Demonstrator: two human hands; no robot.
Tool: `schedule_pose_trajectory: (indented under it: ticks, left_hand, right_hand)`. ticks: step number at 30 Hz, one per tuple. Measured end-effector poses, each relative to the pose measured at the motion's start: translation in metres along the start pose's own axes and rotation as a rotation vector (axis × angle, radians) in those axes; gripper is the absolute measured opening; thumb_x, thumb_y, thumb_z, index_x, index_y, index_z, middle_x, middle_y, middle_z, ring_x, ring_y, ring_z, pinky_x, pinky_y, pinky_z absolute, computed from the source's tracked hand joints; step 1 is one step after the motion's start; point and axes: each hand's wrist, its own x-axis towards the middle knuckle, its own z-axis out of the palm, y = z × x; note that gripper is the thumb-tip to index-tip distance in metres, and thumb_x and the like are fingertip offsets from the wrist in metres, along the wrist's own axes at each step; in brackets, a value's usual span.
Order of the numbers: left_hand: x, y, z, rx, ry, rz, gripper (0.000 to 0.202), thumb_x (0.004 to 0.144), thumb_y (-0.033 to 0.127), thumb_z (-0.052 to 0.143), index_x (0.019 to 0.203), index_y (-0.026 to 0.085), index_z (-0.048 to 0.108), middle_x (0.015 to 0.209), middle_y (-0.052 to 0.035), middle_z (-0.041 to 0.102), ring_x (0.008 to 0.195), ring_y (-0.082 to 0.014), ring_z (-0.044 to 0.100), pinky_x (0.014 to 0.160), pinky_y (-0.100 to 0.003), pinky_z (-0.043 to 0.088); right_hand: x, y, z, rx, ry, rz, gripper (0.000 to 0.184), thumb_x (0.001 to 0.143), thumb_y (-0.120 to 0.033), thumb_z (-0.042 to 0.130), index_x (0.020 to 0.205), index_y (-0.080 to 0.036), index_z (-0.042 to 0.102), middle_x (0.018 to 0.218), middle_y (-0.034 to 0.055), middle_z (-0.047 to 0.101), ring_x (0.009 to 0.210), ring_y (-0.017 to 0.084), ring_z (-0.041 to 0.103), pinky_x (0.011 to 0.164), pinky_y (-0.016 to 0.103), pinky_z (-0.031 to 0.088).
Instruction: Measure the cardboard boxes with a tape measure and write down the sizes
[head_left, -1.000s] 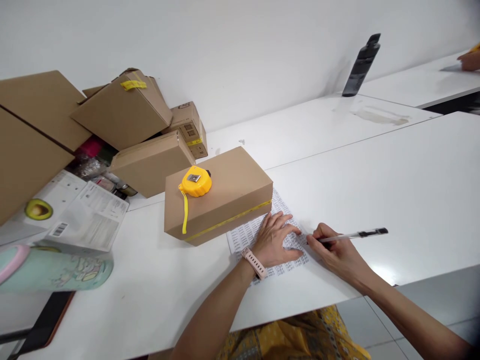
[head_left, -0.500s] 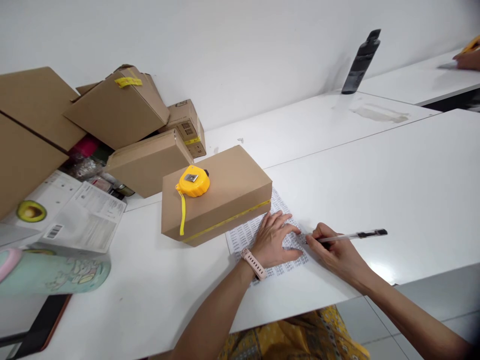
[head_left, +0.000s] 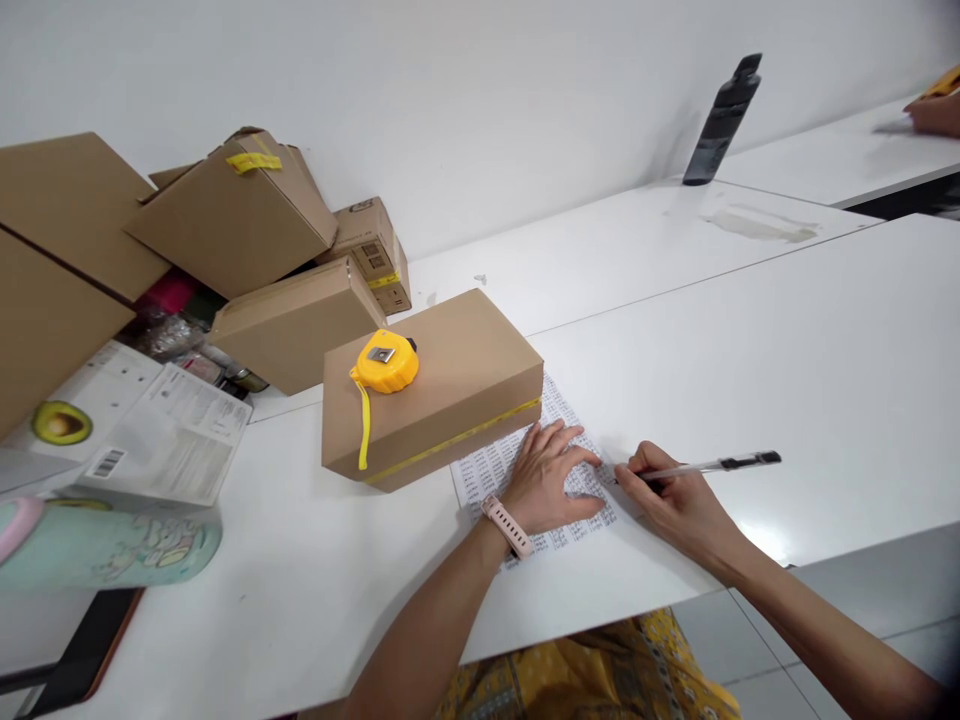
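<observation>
A sheet of paper [head_left: 480, 478] covered in rows of small dark handwriting lies on the white table, its far part under a cardboard box [head_left: 450, 350]. My left hand [head_left: 551, 478] rests on the sheet with fingers spread, a pink band at the wrist. My right hand [head_left: 671, 500] grips a pen [head_left: 705, 467] with a clear barrel and black end, its tip at the sheet's right edge. A yellow tape measure [head_left: 388, 362] sits on top of the box, with a short length of its tape hanging over the front side.
Several cardboard boxes [head_left: 240, 215] are piled at the left, beside a printed white package [head_left: 180, 440]. A mint bottle [head_left: 150, 545] lies near the left edge. By the wall stands a dark bottle [head_left: 720, 125]. Another person's hand [head_left: 934, 115] is at far right.
My right hand and the pen have shifted very slightly to the right and up. My left hand stays flat on the sheet; the box and tape measure have not moved.
</observation>
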Motion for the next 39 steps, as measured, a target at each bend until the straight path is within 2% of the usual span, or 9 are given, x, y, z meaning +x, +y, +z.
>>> schedule_pose_trajectory:
  ticks: [12, 22, 28, 39]
  left_hand:
    - [0.000, 0.000, 0.002, 0.002, 0.009, 0.005, 0.044, 0.074, 0.034, 0.082, 0.114, 0.025, 0.066, 0.154, -0.0086, 0.048, 0.151, -0.0286, 0.028, 0.126, -0.051, 0.014]
    - [0.001, -0.001, 0.000, 0.004, 0.004, 0.003, 0.044, 0.074, 0.035, 0.081, 0.114, 0.025, 0.066, 0.154, -0.0086, 0.048, 0.150, -0.0288, 0.029, 0.126, -0.051, 0.014]
    - [-0.001, 0.000, 0.000, 0.011, 0.005, 0.004, 0.044, 0.074, 0.035, 0.081, 0.114, 0.025, 0.066, 0.153, -0.0088, 0.049, 0.150, -0.0283, 0.030, 0.126, -0.050, 0.015]
    - [0.000, 0.001, 0.000, 0.014, 0.009, 0.003, 0.043, 0.074, 0.036, 0.081, 0.114, 0.027, 0.066, 0.153, -0.0071, 0.049, 0.150, -0.0278, 0.029, 0.126, -0.051, 0.016]
  right_hand:
    - [0.000, 0.003, 0.000, -0.011, -0.016, -0.007, 0.040, 0.093, -0.053, 0.054, 0.068, -0.024, 0.045, 0.058, -0.0051, 0.036, 0.051, 0.011, 0.032, 0.045, 0.027, 0.027]
    - [0.001, -0.004, 0.000, -0.005, 0.010, 0.004, 0.044, 0.090, -0.060, 0.055, 0.066, -0.024, 0.045, 0.057, -0.0048, 0.037, 0.050, 0.011, 0.032, 0.044, 0.026, 0.026]
    - [0.001, 0.000, 0.001, -0.003, 0.016, 0.001, 0.044, 0.091, -0.060, 0.054, 0.067, -0.024, 0.045, 0.056, -0.0051, 0.036, 0.049, 0.011, 0.031, 0.044, 0.026, 0.026]
    - [0.001, -0.003, -0.001, -0.009, -0.008, 0.000, 0.040, 0.091, -0.055, 0.056, 0.067, -0.024, 0.046, 0.056, -0.0049, 0.038, 0.049, 0.011, 0.032, 0.044, 0.026, 0.026]
